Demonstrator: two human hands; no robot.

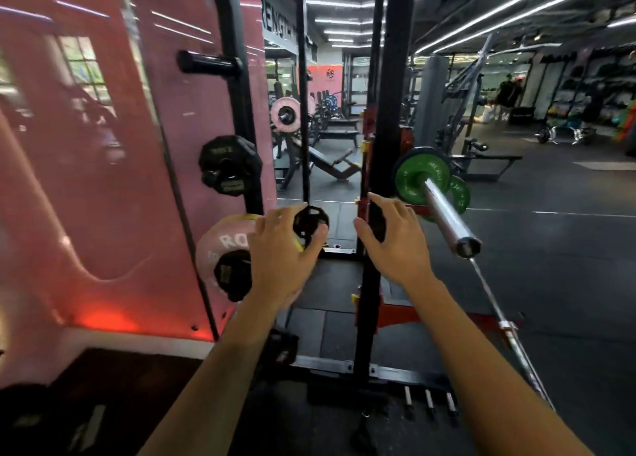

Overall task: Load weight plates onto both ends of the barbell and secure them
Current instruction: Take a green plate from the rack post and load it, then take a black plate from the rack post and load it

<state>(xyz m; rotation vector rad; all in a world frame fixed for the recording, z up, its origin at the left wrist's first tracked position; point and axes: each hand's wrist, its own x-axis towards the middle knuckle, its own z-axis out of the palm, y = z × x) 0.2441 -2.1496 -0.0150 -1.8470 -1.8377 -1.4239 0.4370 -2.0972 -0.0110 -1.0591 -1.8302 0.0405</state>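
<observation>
Gym floor, black squat rack [385,146] ahead. Barbell [447,214] racked at right, green plate [421,177] on its near sleeve. Left hand [278,252] pinches small black plate [309,223], thumb on the rim. Right hand [389,242]: grip wide, holding nothing.

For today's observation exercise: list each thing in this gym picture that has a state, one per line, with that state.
Chrome barbell sleeve: carries a green plate, no collar visible.
Green round weight plate: loaded on the sleeve.
Small black round plate: gripped by the left hand.
Right hand: open, holding nothing.
</observation>
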